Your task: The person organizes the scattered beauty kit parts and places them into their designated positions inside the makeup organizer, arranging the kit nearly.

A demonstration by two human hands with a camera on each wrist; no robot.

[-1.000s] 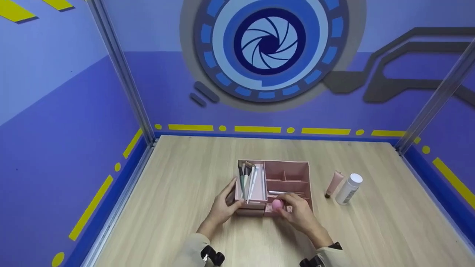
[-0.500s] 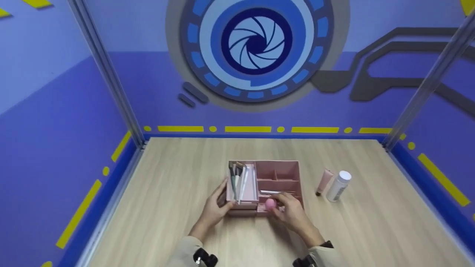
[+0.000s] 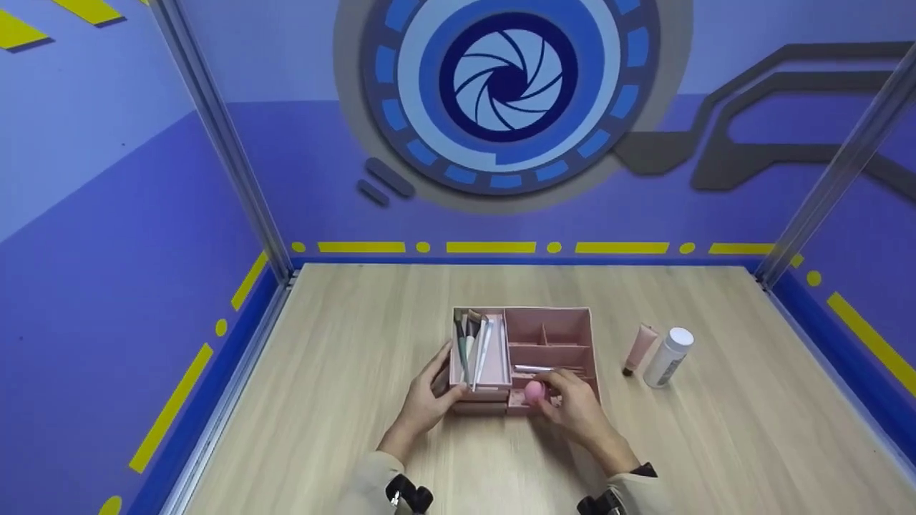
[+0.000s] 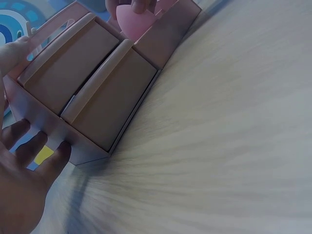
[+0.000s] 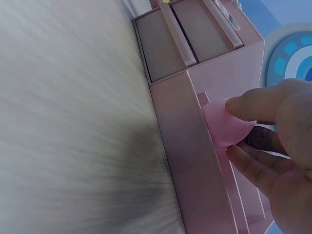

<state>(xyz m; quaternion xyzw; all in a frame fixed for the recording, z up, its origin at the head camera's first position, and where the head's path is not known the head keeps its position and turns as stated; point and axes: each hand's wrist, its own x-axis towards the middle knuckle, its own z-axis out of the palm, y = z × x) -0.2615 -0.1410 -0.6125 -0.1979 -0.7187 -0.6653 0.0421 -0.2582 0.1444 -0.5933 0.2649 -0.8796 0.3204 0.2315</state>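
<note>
A pink cosmetics organizer (image 3: 569, 326) stands on the table. My left hand (image 3: 424, 404) holds its left side, the thumb near the upper front corner and the fingers along the side panel (image 4: 48, 122). My right hand (image 3: 581, 413) pinches a pink makeup sponge (image 5: 225, 126) between thumb and fingers. The sponge is at the front right compartment, its lower part hidden behind the low front wall (image 5: 187, 141). Several makeup brushes (image 3: 472, 347) lie in the upper left tray. Slender silvery items (image 3: 533, 368) lie in the compartment behind the sponge.
Right of the organizer are a pink squeeze tube (image 3: 640, 350) with a dark cap and a white bottle (image 3: 668, 359). Two drawers (image 4: 112, 92) form the organizer's left front. Blue-purple panels (image 3: 286, 172) enclose the table (image 3: 372, 307) at the back and both sides.
The head view shifts sideways and back. Both hands keep their places at the organizer, and the sponge stays in the right hand at the front compartment.
</note>
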